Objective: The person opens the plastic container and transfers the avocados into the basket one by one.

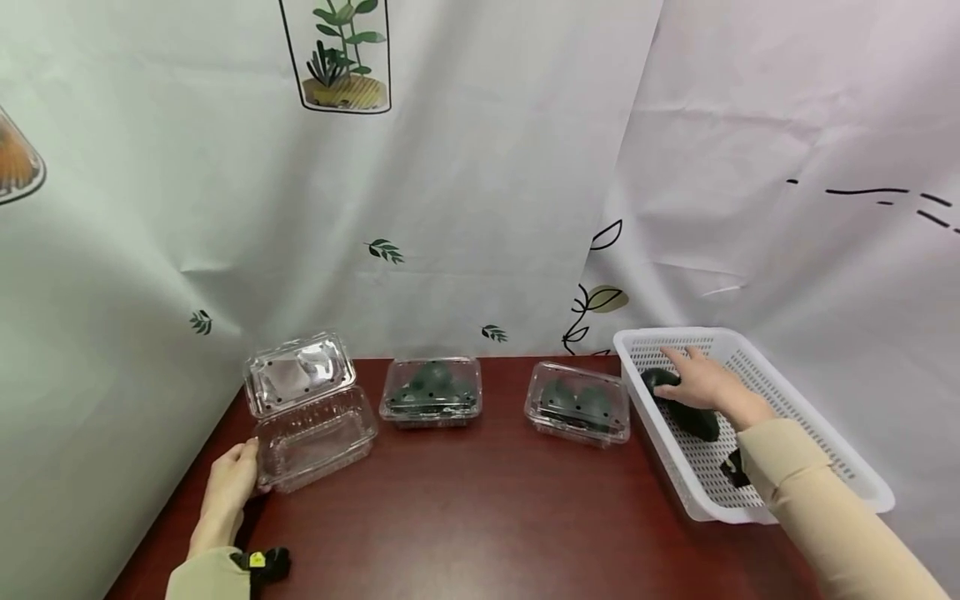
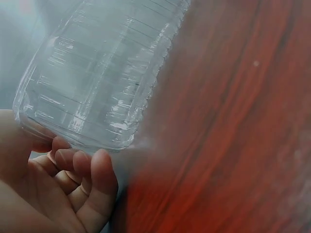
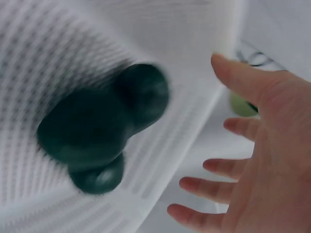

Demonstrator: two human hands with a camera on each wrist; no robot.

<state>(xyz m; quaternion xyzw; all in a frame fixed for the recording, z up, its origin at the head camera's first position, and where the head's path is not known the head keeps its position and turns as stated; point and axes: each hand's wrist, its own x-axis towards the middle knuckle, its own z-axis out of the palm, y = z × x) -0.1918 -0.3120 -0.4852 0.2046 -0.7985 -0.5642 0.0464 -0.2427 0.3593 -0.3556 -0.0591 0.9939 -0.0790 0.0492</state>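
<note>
1. Head view, right side: right hand [image 1: 701,382] reaching into white perforated basket [image 1: 757,354], fingers spread and relaxed, hovering over dark green avocados [image 1: 686,408] lying on the basket floor; not yet closing on any fruit.
2. Right wrist view: same avocados [image 3: 99,136] showing as a blurred clump of about three, lying just beside the open palm [image 3: 272,160], fingers straight, gripping nothing.
3. Head view, left side: left hand [image 1: 234,483] resting against the near corner of the open clear clamshell box [image 1: 315,437], lid [image 1: 298,372] standing up behind the tray.
4. Left wrist view: fingers [image 2: 92,179] loosely curled beneath the ribbed box wall [image 2: 97,77], thumb side touching the corner; steadying rather than gripping, as far as can be judged.
5. Also lying on the dark red bench [image 1: 480,525]: two closed clamshell boxes, middle [image 1: 431,392] and right [image 1: 577,402], each holding dark fruit.
6. Handling advice, as a judgement: picking one avocado only, wrapping fingers round its widest part rather than pinching the narrow end, avoiding dragging neighbours along.
7. Keeping the left hand bracing the light box, likely sliding or tipping otherwise.
8. Lowering fruit gently into the tray, clearing the upright lid.
</note>
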